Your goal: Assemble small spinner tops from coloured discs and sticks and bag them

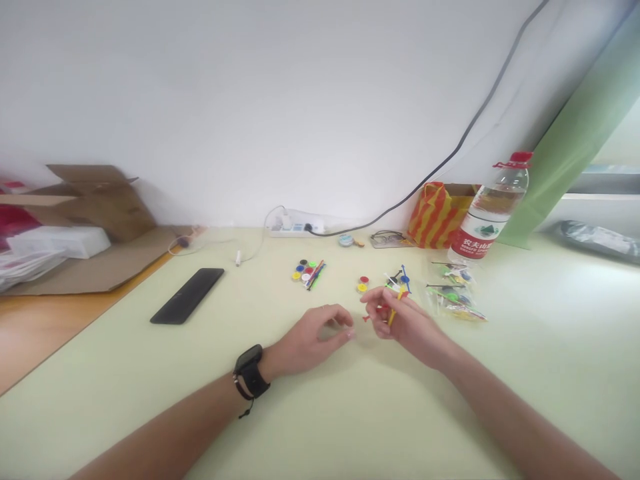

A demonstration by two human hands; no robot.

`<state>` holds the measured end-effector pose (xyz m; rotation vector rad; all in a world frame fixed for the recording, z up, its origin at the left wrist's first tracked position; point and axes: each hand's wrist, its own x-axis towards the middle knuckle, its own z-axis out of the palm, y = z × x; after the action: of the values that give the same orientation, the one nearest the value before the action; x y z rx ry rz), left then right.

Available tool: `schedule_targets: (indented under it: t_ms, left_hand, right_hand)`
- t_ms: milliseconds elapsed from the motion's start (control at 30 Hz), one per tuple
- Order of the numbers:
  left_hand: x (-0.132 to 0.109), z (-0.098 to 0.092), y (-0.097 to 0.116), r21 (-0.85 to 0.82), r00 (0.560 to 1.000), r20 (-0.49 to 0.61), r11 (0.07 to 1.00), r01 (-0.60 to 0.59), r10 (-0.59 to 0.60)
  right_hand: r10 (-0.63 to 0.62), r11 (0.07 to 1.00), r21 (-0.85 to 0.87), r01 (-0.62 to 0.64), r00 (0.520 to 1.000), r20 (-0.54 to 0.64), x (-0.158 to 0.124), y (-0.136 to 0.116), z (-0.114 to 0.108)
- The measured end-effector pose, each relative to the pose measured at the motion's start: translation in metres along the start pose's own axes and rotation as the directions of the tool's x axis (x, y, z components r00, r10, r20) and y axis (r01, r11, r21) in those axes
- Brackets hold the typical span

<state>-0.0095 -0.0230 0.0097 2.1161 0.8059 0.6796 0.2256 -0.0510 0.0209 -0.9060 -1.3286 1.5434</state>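
My right hand (407,327) is closed around a thin yellow plastic stick (395,309), which stands tilted between thumb and fingers. A red piece (367,318) shows beside those fingers; whether they hold it or it lies on the table, I cannot tell. To its left, my left hand (313,339) is loosely curled near the table, thumb and fingertips slightly apart, nothing seen between them. Just beyond the hands lie a red disc (364,280) and a yellow disc (362,289). Black, white and blue arrow-like pieces (404,277) lie behind my right hand, partly hidden by it.
Several coloured discs and sticks (309,273) are grouped farther left. Small clear bags of pieces (457,300) lie right, before a water bottle (483,223) and striped bag (434,217). A black slab (187,297), power strip (297,225) and cardboard box (110,207) are also there.
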Motion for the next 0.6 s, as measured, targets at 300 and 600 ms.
schedule_targets:
  t_ms: [300, 600]
  left_hand:
    - [0.000, 0.008, 0.004, -0.167, 0.999, -0.030, 0.985, 0.038, -0.044]
    - [-0.001, 0.006, 0.007, -0.151, 0.998, 0.054, 0.988, 0.019, -0.011]
  right_hand:
    - [-0.024, 0.998, -0.051, 0.026, 0.999, 0.043, 0.002, 0.021, 0.013]
    - [0.082, 0.979, -0.192, -0.071, 0.995, 0.051, -0.003, 0.026, 0.012]
